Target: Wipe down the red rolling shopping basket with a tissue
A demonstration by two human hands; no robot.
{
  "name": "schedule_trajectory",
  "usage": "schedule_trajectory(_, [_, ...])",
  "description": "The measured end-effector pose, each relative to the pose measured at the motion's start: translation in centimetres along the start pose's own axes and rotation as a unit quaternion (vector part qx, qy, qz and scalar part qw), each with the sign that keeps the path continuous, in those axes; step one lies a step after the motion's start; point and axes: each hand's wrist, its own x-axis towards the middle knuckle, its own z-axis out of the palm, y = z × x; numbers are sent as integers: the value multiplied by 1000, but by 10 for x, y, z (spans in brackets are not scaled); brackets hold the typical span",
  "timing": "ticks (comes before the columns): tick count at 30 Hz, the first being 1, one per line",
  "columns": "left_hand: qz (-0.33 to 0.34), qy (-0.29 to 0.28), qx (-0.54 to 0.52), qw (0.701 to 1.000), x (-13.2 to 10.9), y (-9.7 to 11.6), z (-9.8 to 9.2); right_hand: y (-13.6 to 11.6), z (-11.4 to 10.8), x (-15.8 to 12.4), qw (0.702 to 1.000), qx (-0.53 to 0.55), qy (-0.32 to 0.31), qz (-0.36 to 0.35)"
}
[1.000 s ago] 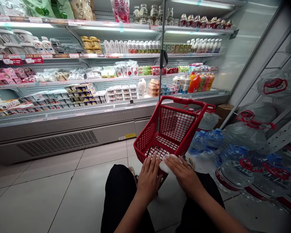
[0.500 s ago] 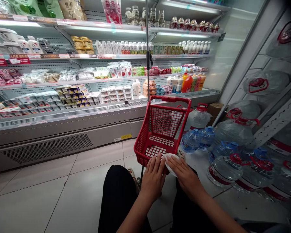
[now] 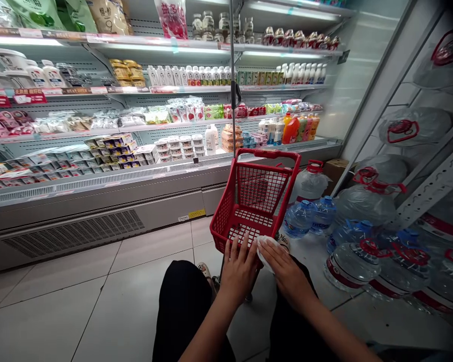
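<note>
Between my knees stands a small red plastic shopping cart (image 3: 223, 217) with lattice walls and a raised handle at its far end. My left hand (image 3: 238, 269) lies on the near end of its basket, fingers stretched and somewhat spread. Beside it, my right hand (image 3: 285, 266) presses a white cloth or tissue (image 3: 263, 242) against the near right corner of the basket. Part of the white piece is hidden under the fingers. The bottom of the basket shows through as a grid.
A lit refrigerated display case (image 3: 166, 188) with dairy cups, bottles and bags runs across the back. Large water jugs (image 3: 351, 266) and smaller blue bottles (image 3: 299, 217) crowd the right side. Pale floor tiles (image 3: 136, 291) extend to the left.
My left hand's fingers have spread apart a little and shifted slightly left. The cart sits marginally farther right in view. My right hand stays on the white piece.
</note>
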Motion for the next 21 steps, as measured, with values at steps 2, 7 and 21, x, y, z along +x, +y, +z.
schedule_trajectory(2, [9,-7,-10,1000,1,-3,-1,-1,-3,-5,1000,-6,-11,-18])
schedule_trajectory(7, [-28,-8,-26,999,6,-19,-4,40,-7,23,999,-28,-8,26])
schedule_trajectory(21, [-19,0,-107,994,5,-24,1,-55,29,29,993,-86,78,-29])
